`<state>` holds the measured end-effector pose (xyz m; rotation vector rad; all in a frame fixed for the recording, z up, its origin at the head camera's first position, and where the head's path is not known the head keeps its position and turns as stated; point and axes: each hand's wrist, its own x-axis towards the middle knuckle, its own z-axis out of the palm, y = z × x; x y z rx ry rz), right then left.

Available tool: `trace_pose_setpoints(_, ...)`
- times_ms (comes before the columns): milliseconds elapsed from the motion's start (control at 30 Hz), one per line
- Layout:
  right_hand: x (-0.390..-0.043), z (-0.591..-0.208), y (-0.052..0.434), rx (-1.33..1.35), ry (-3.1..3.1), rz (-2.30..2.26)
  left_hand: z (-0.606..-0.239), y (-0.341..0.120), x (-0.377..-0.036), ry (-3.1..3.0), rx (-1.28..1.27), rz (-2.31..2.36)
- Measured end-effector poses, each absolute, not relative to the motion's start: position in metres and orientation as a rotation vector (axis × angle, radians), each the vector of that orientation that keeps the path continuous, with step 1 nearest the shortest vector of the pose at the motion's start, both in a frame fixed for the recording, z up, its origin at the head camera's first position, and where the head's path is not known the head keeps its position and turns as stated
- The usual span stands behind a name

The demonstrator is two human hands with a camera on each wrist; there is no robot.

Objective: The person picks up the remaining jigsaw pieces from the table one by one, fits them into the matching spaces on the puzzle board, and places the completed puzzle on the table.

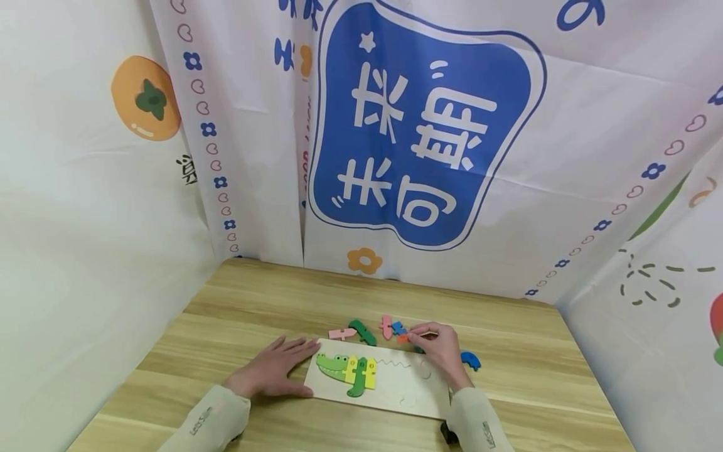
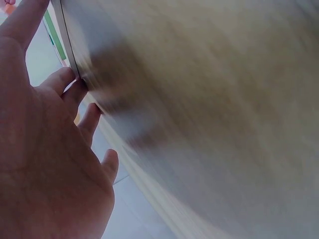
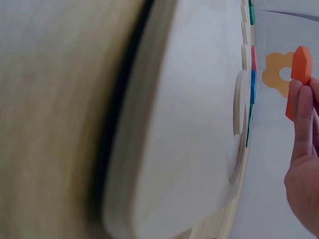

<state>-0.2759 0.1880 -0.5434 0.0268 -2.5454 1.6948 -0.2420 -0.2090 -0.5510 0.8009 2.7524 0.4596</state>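
Observation:
A wooden puzzle board point(image 1: 412, 392) lies flat on the table with a green crocodile head piece point(image 1: 332, 364), yellow pieces point(image 1: 370, 375) and a green leg piece point(image 1: 356, 388) at its left end. My left hand point(image 1: 273, 369) rests with spread fingers at the board's left edge, its thumb by the near corner and fingertips by the far one. Over the board's far edge, my right hand point(image 1: 443, 348) pinches an orange puzzle piece point(image 3: 301, 64) between thumb and fingers. In the right wrist view the piece is raised above the board.
Beyond the board lie loose pieces: a pink one point(image 1: 341, 334), a green one point(image 1: 363, 333), another pink one point(image 1: 386, 326) and a blue one point(image 1: 398, 328). A curved blue piece point(image 1: 471, 360) lies right of my right hand. Printed cloth point(image 1: 254, 188) surrounds the wooden table point(image 1: 271, 289).

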Motion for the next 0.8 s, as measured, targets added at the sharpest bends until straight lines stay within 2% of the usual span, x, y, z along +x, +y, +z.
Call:
trace_pose_setpoints(200,-0.2743,-0.5439,0.1915,0.061,-2.516,1.863,-0.5521,-0.2089,-0.242,2.764,0.804,0.449)
trace_pose_setpoints(800,-0.277,-0.5415,0.1884,-0.025,-2.548,1.805,-0.5507,-0.2074,-0.2411,2.766,0.803,0.457)
